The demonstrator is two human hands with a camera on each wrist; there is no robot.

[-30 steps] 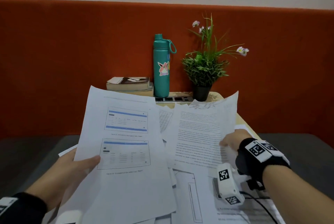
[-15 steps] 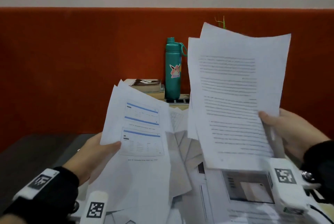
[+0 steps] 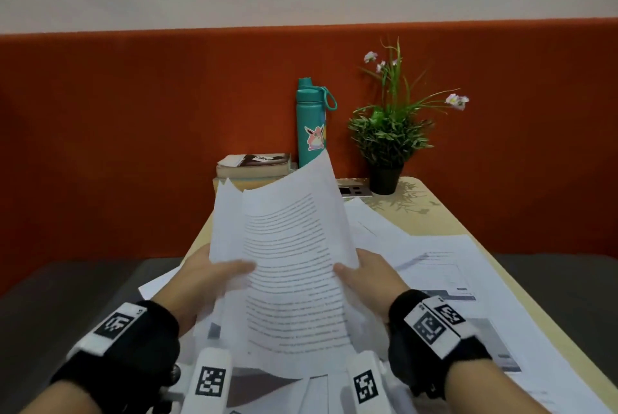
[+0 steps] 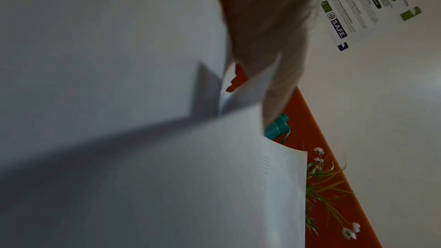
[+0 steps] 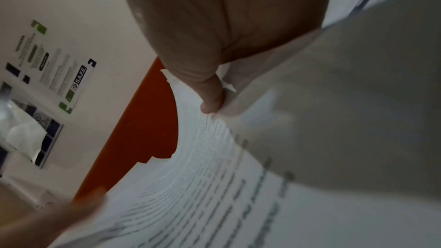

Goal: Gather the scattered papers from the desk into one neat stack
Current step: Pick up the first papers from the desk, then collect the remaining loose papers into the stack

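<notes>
Change: half a second ago each hand held its own sheets apart; the two lots now sit together as one held bundle (image 3: 291, 266) above the desk (image 3: 434, 209)
Meaning for task: probably mid-gathering; the bundle's top edges are uneven, and loose papers (image 3: 444, 266) still lie spread on the desk to the right and beneath it
Left hand (image 3: 204, 280): grips the bundle's left edge, thumb on the front page, fingers behind
Bundle: curved, tilted up towards the viewer, front page covered in lines of text too blurred to read
Right hand (image 3: 371, 283): pinches the bundle's right edge, thumb in front
Book (image 3: 254, 164): a label on the cover, illegible
Bottle (image 3: 311, 126): teal, with a pink cartoon creature sticker, no readable brand
Wall poster (image 4: 367, 8): wrist views show the logo "S.A.F.E."; the rest is too small
Wrist bands: black-and-white square code markers
</notes>
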